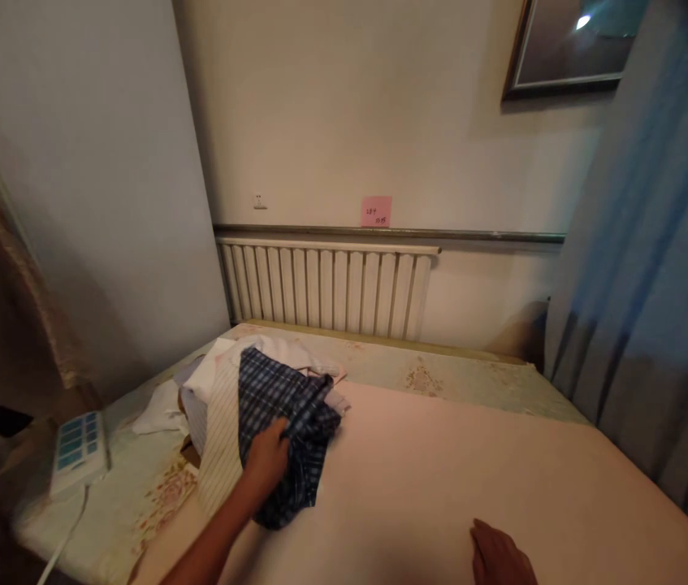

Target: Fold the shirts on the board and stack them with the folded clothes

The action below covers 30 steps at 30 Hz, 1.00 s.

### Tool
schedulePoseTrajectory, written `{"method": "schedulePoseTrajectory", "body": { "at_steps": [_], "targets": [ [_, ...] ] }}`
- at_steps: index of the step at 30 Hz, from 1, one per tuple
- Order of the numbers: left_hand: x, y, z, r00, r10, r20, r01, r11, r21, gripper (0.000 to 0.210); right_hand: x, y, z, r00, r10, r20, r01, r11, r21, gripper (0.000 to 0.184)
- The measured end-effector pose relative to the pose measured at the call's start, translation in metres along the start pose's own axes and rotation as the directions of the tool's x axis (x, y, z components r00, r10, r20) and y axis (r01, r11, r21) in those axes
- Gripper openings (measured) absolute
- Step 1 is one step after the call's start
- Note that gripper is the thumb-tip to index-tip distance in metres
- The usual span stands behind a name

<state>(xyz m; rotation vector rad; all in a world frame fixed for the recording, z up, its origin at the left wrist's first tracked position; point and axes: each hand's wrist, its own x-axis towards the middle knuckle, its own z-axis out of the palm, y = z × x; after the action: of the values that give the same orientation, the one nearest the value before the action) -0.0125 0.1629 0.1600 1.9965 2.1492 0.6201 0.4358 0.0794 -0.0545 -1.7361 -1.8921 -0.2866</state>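
My left hand (269, 457) is closed on a dark blue checked cloth garment (286, 390), which hangs in folds at the edge of a heap of clothes. Directly beside it is a cream striped cloth (222, 431). More white and pale garments (274, 351) make up the heap behind. My right hand (500, 554) is low over the pink sheet (404, 471) at the bottom edge, apart from the clothes. It holds nothing visible; its fingers are loosely extended and partly cut off by the frame.
A white power strip (79, 451) with a cable lies on the flowered cover (374, 357) at the left. Behind the table stand a radiator (337, 284) and a wall with a pink note (376, 211). A blue curtain (648, 244) hangs at the right.
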Motion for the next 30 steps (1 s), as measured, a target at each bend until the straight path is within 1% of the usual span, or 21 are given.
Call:
{"method": "schedulePoseTrajectory", "body": {
  "at_steps": [1, 3, 4, 5, 6, 8, 9, 11, 12, 14, 17, 18, 19, 20, 21, 23, 25, 26, 28, 30],
  "targets": [
    [-0.024, 0.007, 0.016, 0.999, 0.019, 0.034, -0.019, 1.000, -0.022, 0.032, 0.001, -0.006, -0.004, 1.000, 0.021, -0.004, -0.021, 1.000, 0.005, 0.030],
    [-0.073, 0.023, 0.049, 0.989, 0.080, 0.125, -0.065, 0.990, -0.121, 0.040, 0.002, -0.017, -0.014, 0.998, 0.056, -0.004, -0.056, 0.998, 0.031, 0.031],
    [-0.096, 0.031, 0.064, 0.978, 0.086, 0.192, -0.059, 0.989, -0.139, 0.042, 0.002, -0.023, -0.019, 0.997, 0.077, 0.002, -0.077, 0.996, 0.054, 0.032],
    [-0.117, 0.040, 0.076, 0.958, 0.080, 0.275, -0.042, 0.989, -0.142, 0.044, 0.003, -0.028, -0.023, 0.994, 0.111, 0.012, -0.112, 0.990, 0.085, 0.033],
    [-0.136, 0.049, 0.087, 0.928, 0.090, 0.362, -0.042, 0.989, -0.140, 0.047, 0.003, -0.033, -0.028, 0.987, 0.159, 0.030, -0.161, 0.979, 0.123, 0.035],
    [-0.165, 0.067, 0.101, 0.874, 0.117, 0.471, -0.066, 0.990, -0.123, 0.051, 0.002, -0.045, -0.036, 0.955, 0.282, 0.094, -0.296, 0.932, 0.211, 0.038],
    [-0.175, 0.076, 0.105, 0.850, 0.114, 0.514, -0.074, 0.992, -0.097, 0.052, 0.001, -0.053, -0.039, 0.931, 0.340, 0.133, -0.364, 0.896, 0.254, 0.039],
    [-0.190, 0.094, 0.109, 0.798, 0.084, 0.597, -0.083, 0.996, -0.028, 0.053, -0.001, -0.071, -0.047, 0.897, 0.389, 0.212, -0.441, 0.831, 0.339, 0.041],
    [-0.195, 0.102, 0.110, 0.770, 0.070, 0.635, -0.091, 0.996, 0.001, 0.053, -0.001, -0.080, -0.051, 0.889, 0.383, 0.249, -0.454, 0.806, 0.380, 0.040],
    [-0.201, 0.113, 0.110, 0.723, 0.088, 0.685, -0.128, 0.992, 0.008, 0.052, -0.001, -0.097, -0.058, 0.885, 0.331, 0.327, -0.455, 0.763, 0.458, 0.039],
    [-0.206, 0.120, 0.106, 0.667, 0.173, 0.724, -0.205, 0.978, -0.045, 0.047, 0.002, -0.111, -0.064, 0.856, 0.274, 0.439, -0.487, 0.713, 0.504, 0.033],
    [-0.207, 0.120, 0.104, 0.658, 0.204, 0.724, -0.222, 0.972, -0.073, 0.044, 0.003, -0.112, -0.066, 0.844, 0.268, 0.465, -0.500, 0.706, 0.501, 0.030],
    [-0.206, 0.118, 0.102, 0.657, 0.236, 0.716, -0.230, 0.967, -0.108, 0.042, 0.005, -0.112, -0.066, 0.830, 0.272, 0.486, -0.517, 0.701, 0.491, 0.028],
    [-0.204, 0.116, 0.099, 0.669, 0.269, 0.693, -0.232, 0.961, -0.149, 0.039, 0.007, -0.111, -0.066, 0.816, 0.279, 0.507, -0.534, 0.699, 0.475, 0.026],
    [-0.202, 0.114, 0.097, 0.694, 0.299, 0.655, -0.229, 0.954, -0.193, 0.036, 0.009, -0.110, -0.066, 0.801, 0.285, 0.527, -0.549, 0.701, 0.456, 0.025],
    [-0.193, 0.110, 0.092, 0.763, 0.329, 0.556, -0.225, 0.942, -0.249, 0.029, 0.014, -0.109, -0.066, 0.777, 0.298, 0.554, -0.564, 0.721, 0.403, 0.023],
    [-0.182, 0.106, 0.087, 0.819, 0.334, 0.467, -0.238, 0.938, -0.253, 0.026, 0.020, -0.112, -0.065, 0.771, 0.311, 0.556, -0.558, 0.750, 0.354, 0.027],
    [-0.176, 0.104, 0.086, 0.837, 0.335, 0.432, -0.249, 0.937, -0.245, 0.025, 0.023, -0.113, -0.065, 0.773, 0.315, 0.551, -0.553, 0.761, 0.339, 0.028],
    [-0.165, 0.101, 0.083, 0.860, 0.345, 0.376, -0.274, 0.934, -0.229, 0.024, 0.027, -0.117, -0.065, 0.774, 0.322, 0.545, -0.549, 0.770, 0.324, 0.026],
    [-0.156, 0.096, 0.080, 0.871, 0.352, 0.343, -0.293, 0.932, -0.212, 0.024, 0.029, -0.119, -0.066, 0.774, 0.328, 0.541, -0.550, 0.772, 0.318, 0.023]
  ]
}}
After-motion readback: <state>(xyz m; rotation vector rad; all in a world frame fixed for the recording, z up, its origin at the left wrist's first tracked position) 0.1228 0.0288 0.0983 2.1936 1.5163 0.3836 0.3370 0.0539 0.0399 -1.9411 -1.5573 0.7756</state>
